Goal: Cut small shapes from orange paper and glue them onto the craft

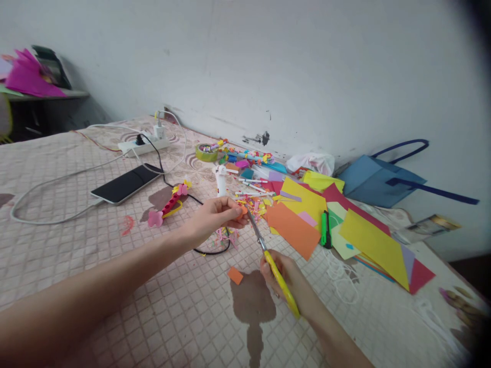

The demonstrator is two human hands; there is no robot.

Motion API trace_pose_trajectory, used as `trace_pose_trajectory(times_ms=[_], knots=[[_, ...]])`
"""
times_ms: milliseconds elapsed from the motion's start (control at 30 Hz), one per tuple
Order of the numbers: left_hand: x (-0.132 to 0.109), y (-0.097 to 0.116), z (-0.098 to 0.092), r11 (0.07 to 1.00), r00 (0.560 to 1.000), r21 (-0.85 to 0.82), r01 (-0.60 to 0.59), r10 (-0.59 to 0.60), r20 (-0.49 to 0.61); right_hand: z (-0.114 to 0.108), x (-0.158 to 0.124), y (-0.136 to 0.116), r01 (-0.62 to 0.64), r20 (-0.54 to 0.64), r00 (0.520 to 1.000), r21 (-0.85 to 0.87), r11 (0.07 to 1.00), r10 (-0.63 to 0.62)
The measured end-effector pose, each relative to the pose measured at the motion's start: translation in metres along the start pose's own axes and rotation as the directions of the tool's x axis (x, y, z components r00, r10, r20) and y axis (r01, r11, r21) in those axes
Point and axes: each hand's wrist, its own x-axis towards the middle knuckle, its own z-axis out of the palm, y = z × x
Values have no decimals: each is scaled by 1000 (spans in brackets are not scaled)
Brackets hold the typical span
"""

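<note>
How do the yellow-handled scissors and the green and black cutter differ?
The scissors show bare metal blades; the cutter shows no blade I can make out. The scissors are in the right hand, while the cutter lies untouched among paper sheets. The scissors look longer than the cutter. Both have brightly coloured handles.

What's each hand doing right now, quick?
Left hand: closed, pinching a small piece of orange paper.
Right hand: closed around the yellow handle of the scissors.
</note>
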Motion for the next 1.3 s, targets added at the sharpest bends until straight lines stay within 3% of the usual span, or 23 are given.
trace_pose_trajectory(times_ms=[967, 1300], knots=[[3, 0, -4, 1000, 1000, -26, 0, 0, -15, 0, 2, 3, -76, 29, 997, 139, 987, 73], [-2, -2, 2, 997, 1000, 78, 14, -14, -7, 3, 6, 26, -119, 109, 990, 262, 958, 93]])
